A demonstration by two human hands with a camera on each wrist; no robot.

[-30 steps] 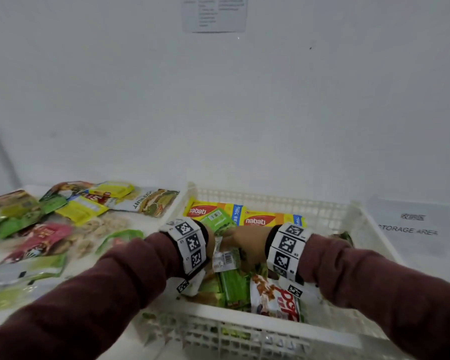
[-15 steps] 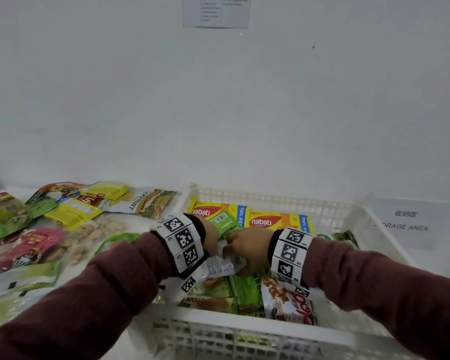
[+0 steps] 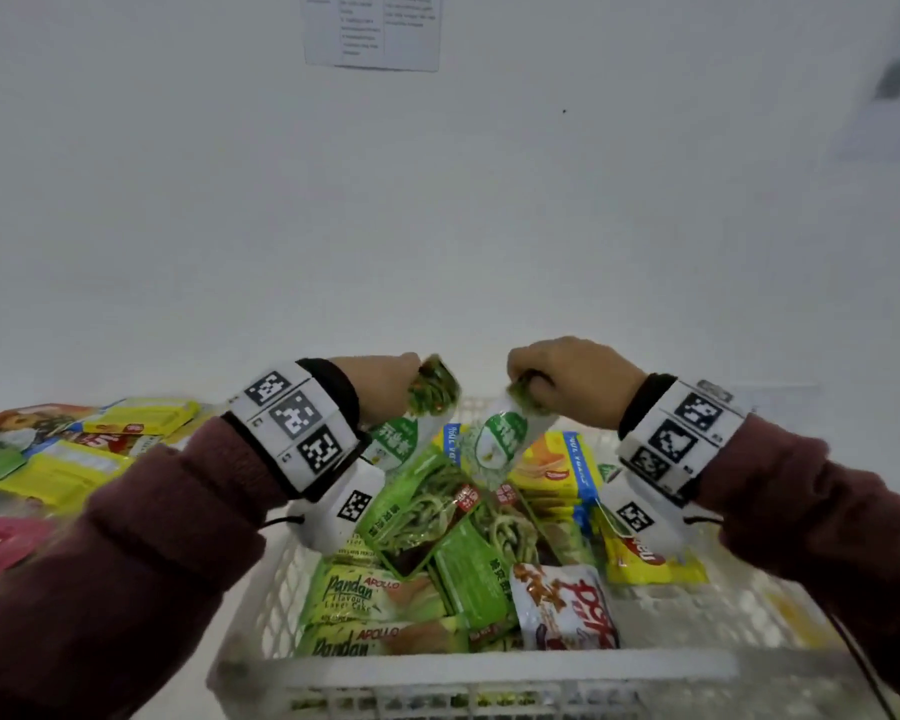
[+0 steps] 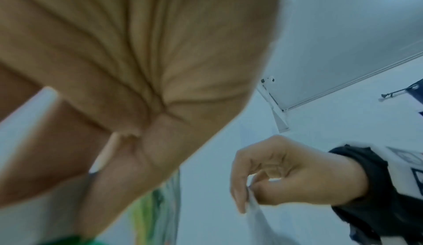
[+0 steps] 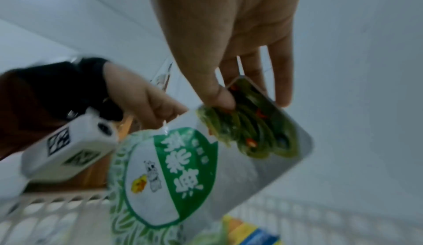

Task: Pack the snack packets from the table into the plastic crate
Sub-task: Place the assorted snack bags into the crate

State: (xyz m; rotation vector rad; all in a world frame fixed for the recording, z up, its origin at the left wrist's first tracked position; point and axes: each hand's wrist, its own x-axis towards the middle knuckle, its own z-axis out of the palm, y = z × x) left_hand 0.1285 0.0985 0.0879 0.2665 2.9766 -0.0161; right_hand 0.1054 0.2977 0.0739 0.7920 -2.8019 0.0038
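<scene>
Above the plastic crate [image 3: 500, 672], both hands were raised, each pinching one green-and-white snack packet by its upper end. The left hand [image 3: 380, 383] had thumb and fingers clamped on the left packet [image 3: 405, 433], which hung down from that grip toward the crate's far left side. The right hand [image 3: 572, 381] pinched the right packet [image 3: 505, 439] between thumb and forefinger while its other fingers stayed fairly straight behind the foil, as the right wrist view showed.

The relation that mattered was vertical — each packet's long axis ran downward from the grip, lower edge nearest the heap already in the crate. That heap held green noodle packets [image 3: 427, 506], Pandan cake packs [image 3: 370, 600], a yellow wafer pack [image 3: 557, 475] and a red-and-white packet [image 3: 567, 605]. Neither hanging packet appeared to be resting on it, though the lower ends were partly hidden behind the wrists.

The two hands were about level and near each other, so neither was clearly closer to the pile. Judging from this, the next move would be a short lowering and release, the packets tipping flat onto the heap.

More packets [image 3: 100, 449] lay on the tabletop [image 3: 281, 532] left of the crate — the packing looked perhaps half done.
</scene>
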